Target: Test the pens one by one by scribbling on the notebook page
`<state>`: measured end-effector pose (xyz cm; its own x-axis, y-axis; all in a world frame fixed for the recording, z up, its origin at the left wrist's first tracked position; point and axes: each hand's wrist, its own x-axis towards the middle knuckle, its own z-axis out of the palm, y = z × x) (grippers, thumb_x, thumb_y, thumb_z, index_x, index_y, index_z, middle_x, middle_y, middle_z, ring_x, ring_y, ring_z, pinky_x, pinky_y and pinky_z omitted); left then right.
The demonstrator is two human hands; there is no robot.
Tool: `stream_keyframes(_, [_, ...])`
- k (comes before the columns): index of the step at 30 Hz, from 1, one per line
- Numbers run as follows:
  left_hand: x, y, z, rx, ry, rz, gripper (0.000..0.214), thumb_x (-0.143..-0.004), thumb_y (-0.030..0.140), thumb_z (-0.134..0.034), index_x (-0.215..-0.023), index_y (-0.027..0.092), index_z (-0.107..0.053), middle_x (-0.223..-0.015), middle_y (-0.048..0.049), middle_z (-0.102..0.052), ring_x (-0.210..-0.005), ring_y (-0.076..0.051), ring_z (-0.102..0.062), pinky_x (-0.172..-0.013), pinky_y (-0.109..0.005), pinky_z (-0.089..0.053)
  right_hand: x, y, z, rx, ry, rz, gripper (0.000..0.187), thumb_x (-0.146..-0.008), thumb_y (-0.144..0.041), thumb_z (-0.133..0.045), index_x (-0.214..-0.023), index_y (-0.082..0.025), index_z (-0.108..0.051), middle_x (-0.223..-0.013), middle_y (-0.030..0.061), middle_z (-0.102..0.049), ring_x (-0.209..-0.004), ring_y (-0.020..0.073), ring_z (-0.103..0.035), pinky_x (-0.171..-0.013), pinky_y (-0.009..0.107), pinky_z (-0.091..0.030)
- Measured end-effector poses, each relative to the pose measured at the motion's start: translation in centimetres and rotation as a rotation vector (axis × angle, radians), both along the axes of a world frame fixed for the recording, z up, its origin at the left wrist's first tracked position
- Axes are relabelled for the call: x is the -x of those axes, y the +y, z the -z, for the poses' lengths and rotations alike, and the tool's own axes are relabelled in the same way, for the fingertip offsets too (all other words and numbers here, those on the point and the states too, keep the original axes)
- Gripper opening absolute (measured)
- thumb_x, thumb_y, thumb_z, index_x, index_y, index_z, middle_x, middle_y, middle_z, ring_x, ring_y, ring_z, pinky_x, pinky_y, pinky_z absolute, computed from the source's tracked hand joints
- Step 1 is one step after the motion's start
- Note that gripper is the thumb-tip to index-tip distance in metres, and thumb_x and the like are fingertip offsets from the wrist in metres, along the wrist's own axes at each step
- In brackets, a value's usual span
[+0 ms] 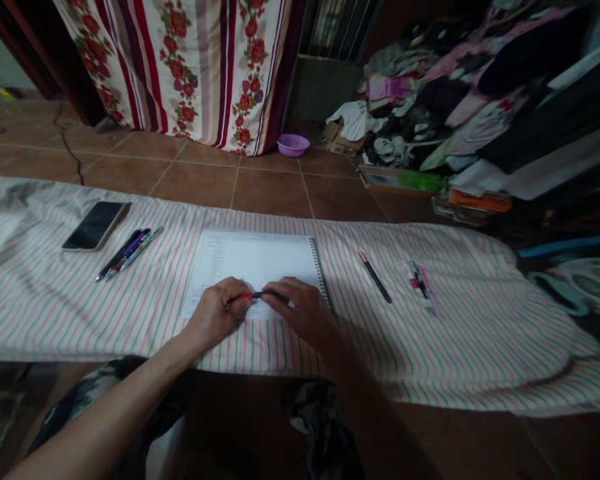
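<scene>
Both hands grip a slim pen with a red part on the left and a black part on the right, held level over the lower part of a spiral-bound notebook. My left hand is closed around the red end. My right hand is closed around the dark end, its fingers hiding most of it. Whether the pen is in one piece or a cap is apart from it, I cannot tell. Printed text and a pale blank area show on the open page, with the spiral on its right side.
Right of the notebook lie a black pen with an orange-pink end and a small clear packet. On the left are several pens and a phone. A striped cloth covers the surface. Beyond are a purple basin and piled clothes.
</scene>
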<state>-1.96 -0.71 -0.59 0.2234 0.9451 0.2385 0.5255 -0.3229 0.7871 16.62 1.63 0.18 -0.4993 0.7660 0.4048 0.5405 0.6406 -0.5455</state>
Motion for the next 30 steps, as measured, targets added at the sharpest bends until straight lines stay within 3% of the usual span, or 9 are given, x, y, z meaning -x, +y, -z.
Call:
stream_keyframes(9, [0.0,-0.4,-0.6,-0.063,0.106,0.029,0.014,-0.083,0.018,-0.051,-0.08,0.017,-0.065,-0.086,-0.0052,-0.061,-0.08,-0.015,-0.059,-0.074,-0.026,-0.047,0.7,-0.5,-0.2,0.034,-0.161,0.129,0.033,-0.088,-0.039,-0.047,-0.065,-0.017,-0.059,-0.062,0.0021,-0.06,-0.057,0.012,-0.053,-0.055,0.024,-0.032])
stream_keyframes(13, [0.0,-0.6,-0.7,-0.082,0.142,0.027,0.017,-0.085,0.02,-0.048,-0.084,0.019,-0.065,-0.089,-0.0051,-0.061,-0.083,-0.016,-0.059,-0.076,-0.026,-0.047,1.2,-0.6,-0.1,0.132,-0.167,0.217,0.044,-0.088,-0.045,-0.044,-0.054,-0.018,-0.055,-0.051,0.0005,-0.056,-0.048,0.0109,-0.049,-0.051,0.025,-0.028])
stream_keyframes(19, [-0.1,-0.4,-0.7,-0.055,0.129,0.04,0.017,-0.083,0.017,-0.048,-0.081,0.017,-0.065,-0.087,-0.006,-0.061,-0.081,-0.016,-0.059,-0.074,-0.026,-0.046,1.5,-0.7,0.0,0.315,-0.076,0.275,0.05,-0.087,-0.048,-0.04,-0.05,-0.019,-0.056,-0.044,0.0,-0.055,-0.048,0.0125,-0.055,-0.054,0.025,-0.035])
stream_keyframes(22, [-0.4,-0.3,-0.7,0.012,0.067,0.04,0.015,-0.079,0.015,-0.051,-0.079,0.017,-0.066,-0.084,-0.0054,-0.061,-0.078,-0.016,-0.059,-0.072,-0.027,-0.046,1.5,-0.6,-0.2,0.474,0.098,0.25,0.041,-0.085,-0.047,-0.043,-0.059,-0.019,-0.059,-0.048,-0.0007,-0.056,-0.048,0.012,-0.056,-0.052,0.024,-0.038])
stream_keyframes(25, [-0.7,-0.2,-0.8,0.086,-0.01,0.022,0.012,-0.077,0.016,-0.054,-0.075,0.017,-0.066,-0.081,-0.0049,-0.062,-0.077,-0.016,-0.058,-0.072,-0.028,-0.045,1.6,-0.5,-0.2,0.706,0.373,0.234,0.031,-0.081,-0.047,-0.05,-0.083,-0.018,-0.06,-0.059,-0.0009,-0.06,-0.049,0.0112,-0.058,-0.045,0.021,-0.04])
stream_keyframes(28, [-1.0,-0.1,-0.8,0.226,-0.15,-0.05,0.01,-0.075,0.022,-0.056,-0.072,0.017,-0.064,-0.073,-0.0037,-0.062,-0.07,-0.016,-0.056,-0.065,-0.029,-0.043,1.7,-0.4,0.1,0.847,0.613,0.206,0.041,-0.073,-0.045,-0.06,-0.104,-0.018,-0.053,-0.078,0.0014,-0.061,-0.056,0.0117,-0.062,-0.045,0.021,-0.043])
stream_keyframes(30, [-1.1,0.0,-0.7,0.35,-0.272,-0.092,0.013,-0.075,0.027,-0.057,-0.071,0.016,-0.062,-0.064,-0.0015,-0.058,-0.061,-0.014,-0.053,-0.058,-0.027,-0.041,1.6,-0.3,0.3,0.894,0.724,0.164,0.047,-0.068,-0.039,-0.067,-0.108,-0.02,-0.051,-0.083,0.0018,-0.061,-0.063,0.0121,-0.063,-0.05,0.021,-0.046])
